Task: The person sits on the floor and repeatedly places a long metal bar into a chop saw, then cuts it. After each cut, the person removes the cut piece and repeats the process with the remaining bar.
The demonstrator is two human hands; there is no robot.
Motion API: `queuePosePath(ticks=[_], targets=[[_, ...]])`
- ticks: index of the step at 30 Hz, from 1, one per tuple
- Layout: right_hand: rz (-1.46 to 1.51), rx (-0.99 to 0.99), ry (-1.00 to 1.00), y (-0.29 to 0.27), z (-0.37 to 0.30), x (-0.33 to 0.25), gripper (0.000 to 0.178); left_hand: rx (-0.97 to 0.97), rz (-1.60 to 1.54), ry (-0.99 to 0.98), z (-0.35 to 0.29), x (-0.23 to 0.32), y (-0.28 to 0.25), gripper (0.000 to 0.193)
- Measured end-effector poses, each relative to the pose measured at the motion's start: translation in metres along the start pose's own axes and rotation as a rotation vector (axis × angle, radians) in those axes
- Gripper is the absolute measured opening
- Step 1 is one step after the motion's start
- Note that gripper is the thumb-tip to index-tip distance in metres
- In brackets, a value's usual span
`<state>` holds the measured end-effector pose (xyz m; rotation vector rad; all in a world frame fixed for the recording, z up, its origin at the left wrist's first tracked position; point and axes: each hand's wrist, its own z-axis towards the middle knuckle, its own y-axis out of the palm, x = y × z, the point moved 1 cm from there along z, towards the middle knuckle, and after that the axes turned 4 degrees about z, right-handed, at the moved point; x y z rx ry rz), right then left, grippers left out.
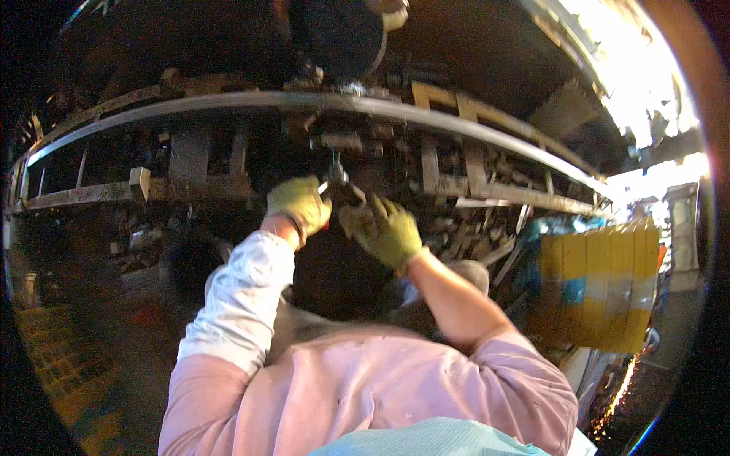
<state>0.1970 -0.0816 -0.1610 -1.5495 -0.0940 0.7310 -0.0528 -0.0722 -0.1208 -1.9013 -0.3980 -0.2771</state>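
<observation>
My left hand [299, 207], in a yellow-green knitted glove, is closed, its fingers curled round something mostly hidden; a pale bar-like end sticks out by the fingertips. Facing it, my right hand [389, 234] wears a matching glove and is bent round a brownish, blurred lump [356, 219] whose kind does not show. A small grey metal fitting [338, 172] stands upright just beyond and between the two hands. Whether either hand touches it cannot be made out. A white sleeve [247, 292] covers my left forearm; the right forearm is bare.
A long pale metal rail [251, 99] crosses beyond my hands, with a slatted frame [91, 191] below it. A large dark round part [338, 38] stands behind. Scrap [475, 235] lies beneath. To the right are a yellow ribbed container [601, 289] and flying sparks [627, 384].
</observation>
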Motion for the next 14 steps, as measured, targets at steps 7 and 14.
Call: queuePosePath(ticks=[7,14], targets=[[0.397,-0.283,0.278,-0.017,0.033,0.018,0.053,0.627,0.260,0.118,-0.043,0.013,-0.013,0.061],[0.648,-0.020,-0.076,-0.078,0.032,-0.038,0.052,-0.208,0.370,-0.127,0.059,-0.062,0.139,0.062]])
